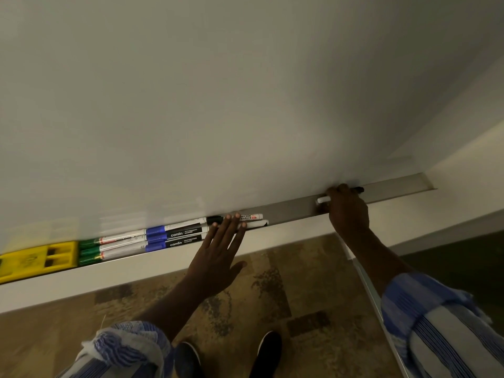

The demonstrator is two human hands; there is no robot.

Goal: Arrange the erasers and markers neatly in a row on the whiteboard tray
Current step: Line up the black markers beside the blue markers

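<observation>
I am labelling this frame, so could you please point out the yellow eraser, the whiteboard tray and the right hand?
yellow eraser (32,259): head view, top face.
whiteboard tray (289,211): head view, bare floor.
right hand (347,207): head view, back of hand.

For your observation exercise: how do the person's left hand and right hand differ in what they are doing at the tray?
The left hand lies flat and open, fingers spread on the grouped markers; the right hand is curled shut around a marker. The left works mid-tray, the right further along the tray. Both are bare, with striped sleeves.

Head camera (1 view) looks steeply down, close over the tray (289,207).
</observation>
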